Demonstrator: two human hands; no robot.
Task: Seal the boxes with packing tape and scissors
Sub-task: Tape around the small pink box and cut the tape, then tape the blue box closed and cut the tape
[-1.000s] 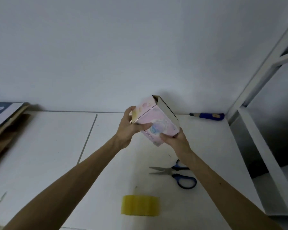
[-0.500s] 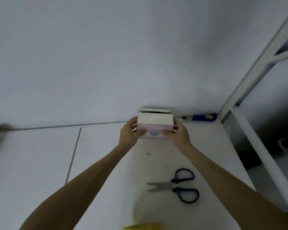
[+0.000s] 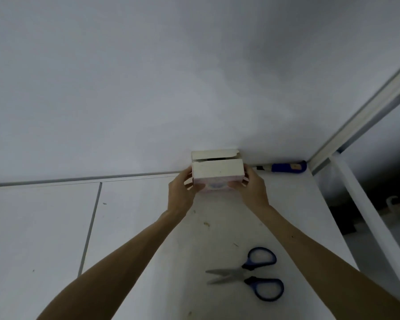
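A small pink-and-white box (image 3: 217, 173) stands near the back wall, its two pale top flaps nearly together with a dark gap between them. My left hand (image 3: 181, 194) grips its left end and my right hand (image 3: 252, 191) grips its right end, thumbs on the near pink face. Blue-handled scissors (image 3: 249, 273) lie on the white table, blades slightly apart and pointing left, nearer to me than the box and under my right forearm. No tape roll shows in the frame.
A blue-handled tool (image 3: 286, 167) lies against the wall to the right of the box. A white shelf frame (image 3: 365, 211) borders the table (image 3: 44, 227) on the right. A seam (image 3: 90, 227) runs down the tabletop at left.
Both hands turned the box from a tilt to level and carried it back toward the wall. The view rose, so the yellow tape roll and the cardboard at left left the frame.
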